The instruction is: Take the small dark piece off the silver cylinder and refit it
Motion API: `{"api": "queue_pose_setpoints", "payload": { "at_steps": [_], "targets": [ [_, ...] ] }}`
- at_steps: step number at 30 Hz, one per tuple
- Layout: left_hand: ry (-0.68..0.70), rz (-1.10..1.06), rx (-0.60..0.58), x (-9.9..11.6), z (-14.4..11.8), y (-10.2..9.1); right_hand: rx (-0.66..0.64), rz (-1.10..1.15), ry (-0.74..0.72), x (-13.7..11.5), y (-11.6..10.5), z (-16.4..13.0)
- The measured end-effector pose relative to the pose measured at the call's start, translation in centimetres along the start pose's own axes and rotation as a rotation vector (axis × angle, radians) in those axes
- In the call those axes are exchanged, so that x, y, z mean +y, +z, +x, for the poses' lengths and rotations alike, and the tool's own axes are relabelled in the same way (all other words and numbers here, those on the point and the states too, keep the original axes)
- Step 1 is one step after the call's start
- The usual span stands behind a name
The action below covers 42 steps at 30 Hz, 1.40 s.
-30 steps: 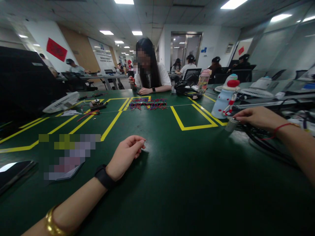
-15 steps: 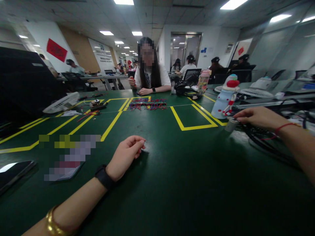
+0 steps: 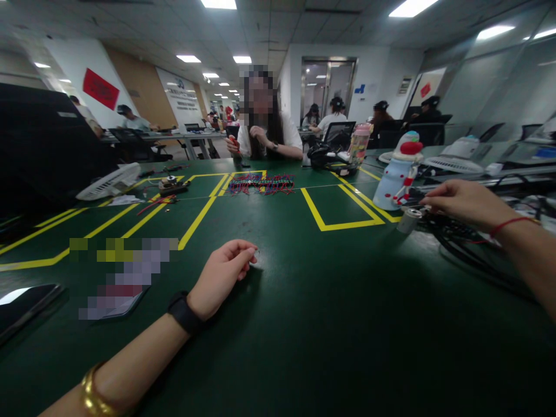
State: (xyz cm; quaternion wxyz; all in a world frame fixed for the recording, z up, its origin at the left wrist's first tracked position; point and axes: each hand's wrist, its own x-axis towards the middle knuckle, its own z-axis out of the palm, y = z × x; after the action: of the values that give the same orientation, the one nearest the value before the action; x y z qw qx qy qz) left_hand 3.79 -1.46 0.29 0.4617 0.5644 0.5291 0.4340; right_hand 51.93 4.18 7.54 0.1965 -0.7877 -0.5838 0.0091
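Green mat (image 3: pixel 304 324) covers the table; left hand (image 3: pixel 219 278) rests on it near centre, thumb and forefinger pinched on a tiny silvery part (image 3: pixel 256 253) (too small to identify). Right hand (image 3: pixel 460 204) hovers over black cables (image 3: pixel 460 240) at the right edge, fingers loosely curled, grasp unclear, just beside a small metal cylinder (image 3: pixel 409 219) standing near the snowman-shaped bottle (image 3: pixel 397 174).

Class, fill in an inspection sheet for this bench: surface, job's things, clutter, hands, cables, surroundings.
Surface: green mat with yellow lines.
Job's things: small silver cylinder; tiny part, too small to identify.
Clutter: snowman bottle, desk fan, phone, red-blue wired parts.
Hands: left hand pinches the tiny part; right hand fingers over the cables, beside the cylinder.
Cables: black bundle at right.
Surroundings: a person seated opposite; others behind.
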Motion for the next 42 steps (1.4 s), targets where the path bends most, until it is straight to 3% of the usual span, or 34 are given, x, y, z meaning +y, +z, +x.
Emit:
{"api": "queue_pose_setpoints", "payload": {
  "at_steps": [6, 9, 25, 33, 42],
  "targets": [
    [0.001, 0.013, -0.008, -0.2, 0.1, -0.1, -0.102, -0.043, -0.15, -0.3, 0.6, 0.0],
    [-0.003, 0.005, -0.006, -0.2, 0.1, -0.1, -0.09, -0.151, -0.203, -1.0, 0.8, -0.4],
    [0.003, 0.001, -0.013, 0.0, 0.0, 0.0, -0.112, -0.271, -0.19, -1.8, 0.5, -0.6],
    [-0.005, -0.005, -0.009, 0.3, -0.2, 0.1, -0.08, -0.239, -0.116, -2.0, 0.4, -0.9],
    [-0.008, -0.02, -0.01, 0.2, -0.1, 0.0, -0.19, -0.056, -0.152, -0.7, 0.6, -0.5]
  ]
}}
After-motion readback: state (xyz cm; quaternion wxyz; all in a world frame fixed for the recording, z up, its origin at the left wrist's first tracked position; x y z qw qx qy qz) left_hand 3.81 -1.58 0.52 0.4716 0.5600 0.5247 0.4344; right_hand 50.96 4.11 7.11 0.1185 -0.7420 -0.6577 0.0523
